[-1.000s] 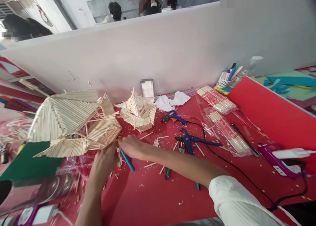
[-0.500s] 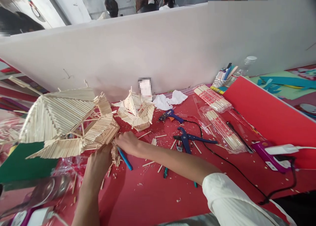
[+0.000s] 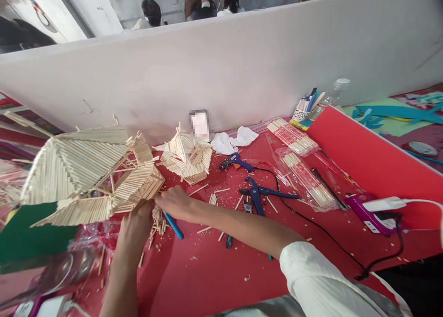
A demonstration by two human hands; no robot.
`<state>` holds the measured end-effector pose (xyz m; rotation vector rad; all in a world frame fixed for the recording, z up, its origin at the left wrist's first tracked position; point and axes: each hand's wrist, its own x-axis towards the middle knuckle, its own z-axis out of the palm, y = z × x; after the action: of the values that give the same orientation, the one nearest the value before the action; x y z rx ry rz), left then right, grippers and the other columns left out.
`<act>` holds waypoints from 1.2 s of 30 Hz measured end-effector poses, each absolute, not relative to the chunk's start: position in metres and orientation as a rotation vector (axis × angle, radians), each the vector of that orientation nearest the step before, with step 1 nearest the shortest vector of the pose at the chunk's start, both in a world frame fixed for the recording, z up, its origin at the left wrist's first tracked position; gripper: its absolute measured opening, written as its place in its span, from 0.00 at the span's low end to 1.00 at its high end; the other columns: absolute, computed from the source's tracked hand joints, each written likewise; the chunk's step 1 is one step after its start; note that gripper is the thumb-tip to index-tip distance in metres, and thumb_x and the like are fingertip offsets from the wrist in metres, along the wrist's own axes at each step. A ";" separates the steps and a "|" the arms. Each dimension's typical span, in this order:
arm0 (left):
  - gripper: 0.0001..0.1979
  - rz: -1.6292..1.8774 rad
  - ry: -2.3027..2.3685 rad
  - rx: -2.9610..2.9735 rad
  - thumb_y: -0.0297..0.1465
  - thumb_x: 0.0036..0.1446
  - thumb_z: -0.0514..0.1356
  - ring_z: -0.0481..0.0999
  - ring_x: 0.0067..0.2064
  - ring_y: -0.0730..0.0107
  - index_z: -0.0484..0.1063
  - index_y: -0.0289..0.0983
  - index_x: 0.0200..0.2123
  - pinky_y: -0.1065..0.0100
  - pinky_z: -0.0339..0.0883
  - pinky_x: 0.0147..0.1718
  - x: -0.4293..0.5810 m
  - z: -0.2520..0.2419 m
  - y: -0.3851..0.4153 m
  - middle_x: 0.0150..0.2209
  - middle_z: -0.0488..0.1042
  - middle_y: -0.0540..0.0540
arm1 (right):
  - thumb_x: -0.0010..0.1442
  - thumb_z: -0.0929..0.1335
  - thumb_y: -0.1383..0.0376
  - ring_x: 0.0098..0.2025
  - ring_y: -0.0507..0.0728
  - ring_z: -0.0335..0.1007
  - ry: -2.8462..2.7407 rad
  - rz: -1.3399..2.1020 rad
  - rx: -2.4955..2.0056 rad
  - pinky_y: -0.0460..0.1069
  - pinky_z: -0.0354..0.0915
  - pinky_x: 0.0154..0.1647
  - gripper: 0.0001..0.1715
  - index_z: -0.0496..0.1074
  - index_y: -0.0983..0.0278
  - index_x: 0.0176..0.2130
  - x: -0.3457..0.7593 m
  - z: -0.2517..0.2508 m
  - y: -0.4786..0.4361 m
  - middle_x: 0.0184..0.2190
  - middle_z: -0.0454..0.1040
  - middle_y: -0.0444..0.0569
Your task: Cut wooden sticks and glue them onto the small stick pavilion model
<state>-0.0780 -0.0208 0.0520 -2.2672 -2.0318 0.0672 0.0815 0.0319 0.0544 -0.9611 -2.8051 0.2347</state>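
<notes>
Sleeve and forearm lead up to the right hand (image 3: 176, 204), closed over a blue-handled tool (image 3: 172, 224) whose handle pokes out below the palm. Left hand (image 3: 136, 224) is pressed to the lower corner of the large stick model (image 3: 86, 174), fingers tucked under and hidden, so I cannot tell its grip. Between the hands sits a clump of short sticks (image 3: 157, 218) on the red table (image 3: 214, 271). The model's roof panels look mostly laid, though the corner at the hands looks unfinished. Further back are blue cutters (image 3: 258, 197), a glue gun (image 3: 235, 162), a small stick model (image 3: 187, 158) and unopened stick packets (image 3: 304, 178), then the white partition (image 3: 242, 68).
</notes>
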 end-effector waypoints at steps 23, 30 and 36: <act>0.17 -0.037 -2.079 -2.133 0.36 0.70 0.49 0.80 0.34 0.61 0.76 0.41 0.49 0.68 0.59 0.26 -0.069 0.049 -0.019 0.42 0.81 0.43 | 0.68 0.66 0.66 0.43 0.61 0.78 -2.861 0.295 -1.607 0.49 0.62 0.37 0.09 0.75 0.65 0.45 0.262 0.060 0.029 0.40 0.80 0.57; 0.20 -0.171 -1.988 -2.326 0.26 0.64 0.51 0.80 0.44 0.63 0.75 0.42 0.54 0.70 0.69 0.35 -0.060 0.041 -0.014 0.54 0.77 0.43 | 0.65 0.63 0.75 0.45 0.62 0.78 -3.014 0.343 -1.552 0.50 0.63 0.38 0.14 0.75 0.68 0.45 0.262 0.059 0.032 0.41 0.79 0.61; 0.16 -0.159 -1.915 -2.462 0.33 0.70 0.50 0.79 0.45 0.64 0.77 0.41 0.49 0.72 0.67 0.36 -0.034 0.026 -0.012 0.48 0.78 0.42 | 0.69 0.62 0.70 0.40 0.62 0.78 -2.994 0.389 -1.535 0.50 0.61 0.35 0.12 0.73 0.67 0.47 0.272 0.067 0.038 0.37 0.80 0.59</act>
<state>-0.0337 -0.0122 0.0262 -2.4624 -1.9152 -0.1593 0.2719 0.0378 0.0674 -1.5353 -2.9939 0.3892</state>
